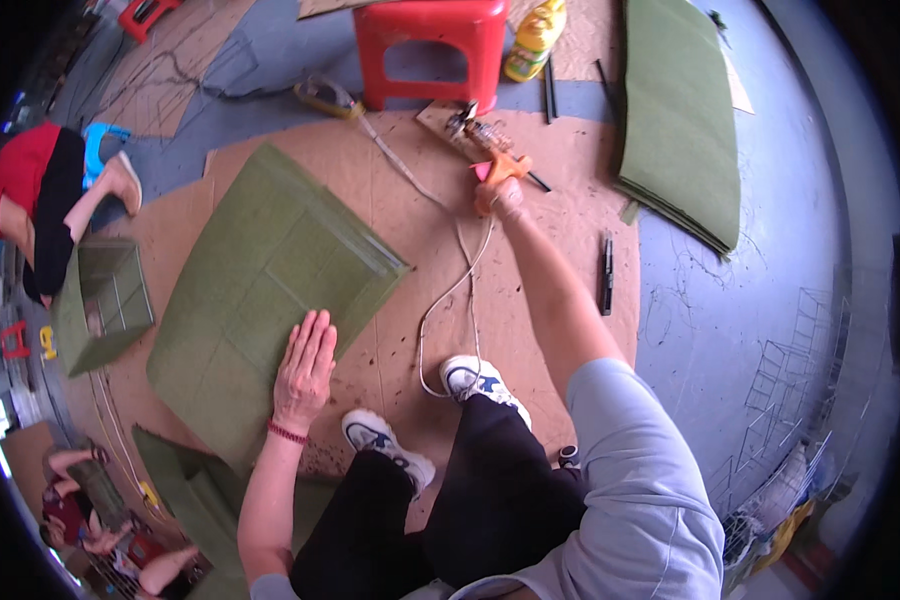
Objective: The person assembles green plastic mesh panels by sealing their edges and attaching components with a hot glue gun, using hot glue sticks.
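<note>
My left hand (307,370) lies flat, fingers together and stretched out, on a green fabric-covered panel (260,270). Thin straight frame lines show through the fabric, and its right end looks layered, with a pale edge. Farther ahead, my right hand (500,197) is wrapped round an orange glue gun (508,168), from which a white cord (422,335) loops down toward my shoe. The gun's front end is over a small stained board (450,128) with dark and whitish residue; the exact contact there is hard to make out.
A red plastic stool (432,50) stands ahead, a yellow bottle (536,40) beside it. Stacked green sheets (680,120) lie at the right, near a black marker-like tool (607,272). Wire frames (785,385) rest on the floor. Another person (45,200) sits at the left by a green-covered frame (105,300).
</note>
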`<state>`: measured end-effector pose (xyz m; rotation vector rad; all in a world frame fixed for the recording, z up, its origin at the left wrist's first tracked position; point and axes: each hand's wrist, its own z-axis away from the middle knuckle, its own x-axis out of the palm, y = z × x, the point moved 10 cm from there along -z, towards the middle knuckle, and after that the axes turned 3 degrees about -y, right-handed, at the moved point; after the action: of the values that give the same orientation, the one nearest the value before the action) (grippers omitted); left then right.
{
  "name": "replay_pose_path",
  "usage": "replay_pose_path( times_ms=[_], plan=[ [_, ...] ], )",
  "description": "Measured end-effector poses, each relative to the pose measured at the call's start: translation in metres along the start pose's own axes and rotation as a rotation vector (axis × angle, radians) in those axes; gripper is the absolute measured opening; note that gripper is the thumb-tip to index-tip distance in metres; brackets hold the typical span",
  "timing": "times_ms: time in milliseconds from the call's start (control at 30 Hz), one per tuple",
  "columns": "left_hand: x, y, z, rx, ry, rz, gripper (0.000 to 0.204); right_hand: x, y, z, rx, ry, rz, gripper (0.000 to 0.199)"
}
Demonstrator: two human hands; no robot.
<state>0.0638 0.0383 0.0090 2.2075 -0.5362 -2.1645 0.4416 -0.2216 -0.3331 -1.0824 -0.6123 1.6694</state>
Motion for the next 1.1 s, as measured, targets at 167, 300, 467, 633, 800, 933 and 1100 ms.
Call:
replay_pose_path(
  times_ms=[167, 300, 467, 633, 800, 933, 1100],
  plan=[
    [-0.011, -0.008, 0.006, -0.017, 0.119, 0.181, 0.062, -0.015, -0.018, 0.053, 0.102, -0.149, -0.557, 0.023],
    [-0.022, -0.012, 0.01, -0.032, 0.215, 0.353, 0.062, -0.071, -0.083, 0.166, -0.255, -0.23, -0.617, 0.04],
    [-0.031, -0.012, 0.012, -0.041, 0.275, 0.367, 0.065, -0.11, -0.12, 0.27, -0.245, -0.542, -1.016, 0.039],
    [-0.034, -0.017, 0.016, -0.084, 0.305, 0.394, 0.062, -0.092, -0.131, 0.345, -0.521, -0.601, -0.496, 0.049],
    [-0.036, -0.022, 0.018, -0.082, 0.355, 0.469, 0.045, -0.016, -0.06, 0.444, -0.129, -1.049, -0.424, 0.058],
    [-0.036, -0.03, 0.023, -0.114, 0.375, 0.563, 0.045, 0.014, -0.046, 0.458, -0.053, -1.154, -0.47, 0.062],
    [-0.032, -0.038, 0.024, -0.15, 0.386, 0.688, 0.046, 0.017, -0.029, 0.462, 0.006, -1.184, -0.412, 0.06]
  ],
)
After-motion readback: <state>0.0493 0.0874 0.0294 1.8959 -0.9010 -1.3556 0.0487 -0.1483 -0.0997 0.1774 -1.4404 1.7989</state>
